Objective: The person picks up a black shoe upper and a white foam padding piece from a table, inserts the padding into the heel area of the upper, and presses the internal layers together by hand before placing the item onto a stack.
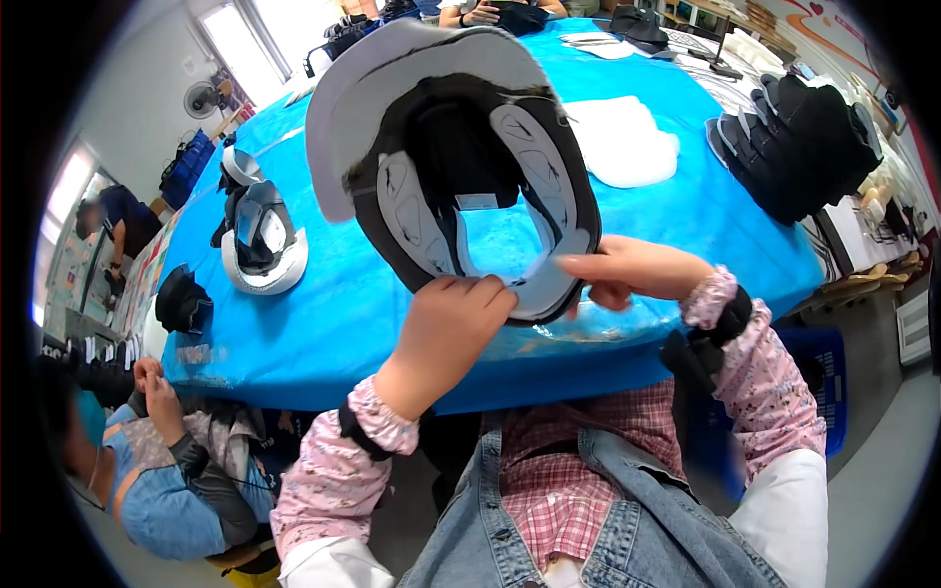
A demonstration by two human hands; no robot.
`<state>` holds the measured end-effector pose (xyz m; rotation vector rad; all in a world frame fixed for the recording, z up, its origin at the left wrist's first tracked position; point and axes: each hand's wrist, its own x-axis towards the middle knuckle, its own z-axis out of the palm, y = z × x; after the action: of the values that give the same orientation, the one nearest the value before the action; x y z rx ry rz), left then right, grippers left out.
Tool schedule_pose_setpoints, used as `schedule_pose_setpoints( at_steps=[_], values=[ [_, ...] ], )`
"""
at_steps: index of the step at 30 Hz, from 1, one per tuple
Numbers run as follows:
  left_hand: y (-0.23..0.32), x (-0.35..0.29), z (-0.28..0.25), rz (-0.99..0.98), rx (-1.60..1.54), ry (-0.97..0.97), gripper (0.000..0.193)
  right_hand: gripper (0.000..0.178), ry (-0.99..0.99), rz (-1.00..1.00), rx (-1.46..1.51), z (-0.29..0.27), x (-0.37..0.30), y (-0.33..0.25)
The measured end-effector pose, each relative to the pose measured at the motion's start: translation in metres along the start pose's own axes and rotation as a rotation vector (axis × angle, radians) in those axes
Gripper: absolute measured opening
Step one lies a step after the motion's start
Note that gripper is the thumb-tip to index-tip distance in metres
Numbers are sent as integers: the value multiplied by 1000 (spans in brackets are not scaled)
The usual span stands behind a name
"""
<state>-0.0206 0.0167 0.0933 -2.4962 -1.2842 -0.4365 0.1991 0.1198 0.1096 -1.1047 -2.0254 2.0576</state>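
A black-and-white shoe upper (573,201) is held up before me, its underside facing me and its broad white end at the top. White backing pieces line both sides, and a black tongue with a small pale label shows in the middle. Blue table cover shows through its opening. My left hand (446,333) is closed on the lower rim, fingertips over the white inner edge. At the lower right rim, my right hand (637,269) lays one finger across the white lining, its other fingers curled at the edge; their tips are partly hidden.
A blue-covered table (392,338) spreads out ahead. More uppers (263,240) lie at left, with a tall black stack (794,147) at right. White sheet pieces (622,142) lie behind the upper. One person (186,480) sits at lower left; others are farther off. A blue crate (828,382) stands below right.
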Motion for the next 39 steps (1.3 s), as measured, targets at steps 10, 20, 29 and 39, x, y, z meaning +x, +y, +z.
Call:
schedule_pose_setpoints(
  at_steps=[10, 20, 29, 39],
  values=[
    [-7, 3, -3, 39, 8, -136, 12, 54, 533, -944, -1237, 44, -4, 17],
    [-2, -7, 9, 5, -183, 22, 14, 7, 581, -1082, -1121, 59, 23, 34],
    [-7, -8, 5, -5, -259, -31, 17, 13, 562, -1120, -1056, 60, 23, 36],
    [-9, -7, 7, 17, -259, -17, 18, 16, 580, -1072, -1156, 47, 15, 29]
  ],
)
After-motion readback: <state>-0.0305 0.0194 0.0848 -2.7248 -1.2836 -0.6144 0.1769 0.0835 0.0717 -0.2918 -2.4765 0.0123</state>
